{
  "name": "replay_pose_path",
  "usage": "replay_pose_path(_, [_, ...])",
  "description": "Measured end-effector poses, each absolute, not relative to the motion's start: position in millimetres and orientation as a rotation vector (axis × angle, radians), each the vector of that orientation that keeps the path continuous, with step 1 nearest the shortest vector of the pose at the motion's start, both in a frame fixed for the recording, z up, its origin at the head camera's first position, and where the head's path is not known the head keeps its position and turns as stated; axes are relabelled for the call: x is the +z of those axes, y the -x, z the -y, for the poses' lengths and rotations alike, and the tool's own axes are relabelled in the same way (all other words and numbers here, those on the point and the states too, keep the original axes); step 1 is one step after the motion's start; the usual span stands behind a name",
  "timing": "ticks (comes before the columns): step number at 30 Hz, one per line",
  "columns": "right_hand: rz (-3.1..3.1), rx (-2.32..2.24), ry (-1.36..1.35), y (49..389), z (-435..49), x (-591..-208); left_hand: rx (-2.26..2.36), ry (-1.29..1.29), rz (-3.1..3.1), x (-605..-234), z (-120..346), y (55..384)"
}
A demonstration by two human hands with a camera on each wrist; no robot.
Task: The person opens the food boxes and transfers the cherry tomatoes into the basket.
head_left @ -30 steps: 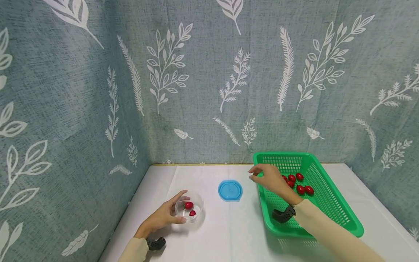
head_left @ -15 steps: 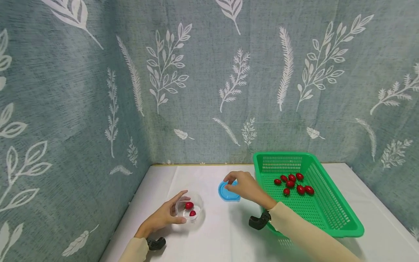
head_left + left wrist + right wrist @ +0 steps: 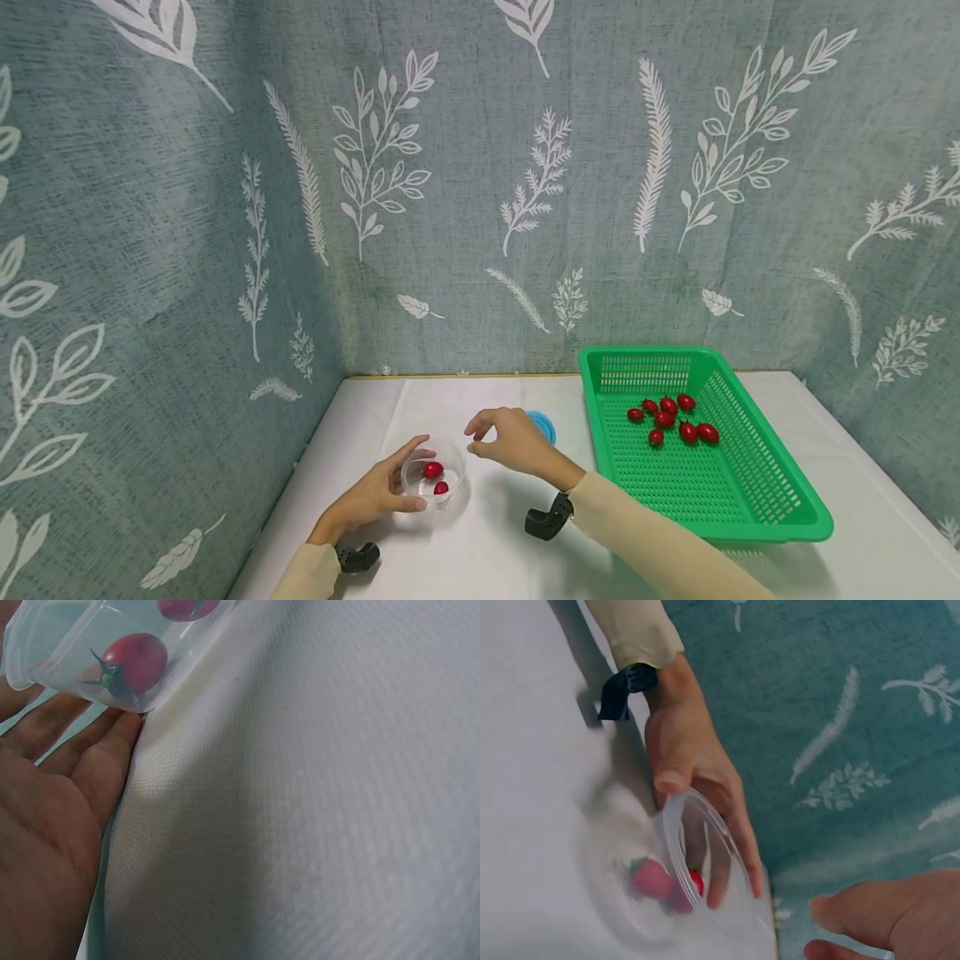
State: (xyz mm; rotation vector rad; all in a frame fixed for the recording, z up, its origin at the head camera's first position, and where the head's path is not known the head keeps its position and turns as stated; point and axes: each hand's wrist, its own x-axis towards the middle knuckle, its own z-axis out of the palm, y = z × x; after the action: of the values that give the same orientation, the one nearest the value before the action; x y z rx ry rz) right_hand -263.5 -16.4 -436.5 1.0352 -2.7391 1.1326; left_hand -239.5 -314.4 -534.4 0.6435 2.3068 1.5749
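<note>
My left hand [image 3: 375, 490] holds a clear plastic container [image 3: 455, 463] at the left of the table, thumb on the near side and fingers behind it. Inside lie two red cherry tomatoes [image 3: 432, 470]; the left wrist view shows a green stem on one tomato [image 3: 142, 664]. My right hand [image 3: 513, 442] is in the air just right of the container, thumb and fingertips bent toward each other with a gap between. Nothing shows between them. In the right wrist view its thumb [image 3: 862, 907] is at the lower right, apart from the container.
A blue lid [image 3: 542, 423] lies on the white table [image 3: 480, 550], partly hidden behind my right hand. At the right stands a green plastic basket [image 3: 757, 492] with several cherry tomatoes [image 3: 664, 419] in it. Patterned cloth [image 3: 465, 208] hangs at the back and sides.
My right hand has travelled left from over the basket's edge, past the blue lid, to beside the container. Basket tomatoes that it covered now show. My left hand and the container stay put.
</note>
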Motion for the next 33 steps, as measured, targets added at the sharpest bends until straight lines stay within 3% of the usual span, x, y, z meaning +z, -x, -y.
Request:
replay_pose_path(14, [2.808,1.314,-1.12,262,58,-463,1.531,-0.573,-2.361,-532,316,237])
replay_pose_path(33, [2.96,0.68,-1.092,261,81,-474,1.537,-0.585,-2.368,-532,315,235])
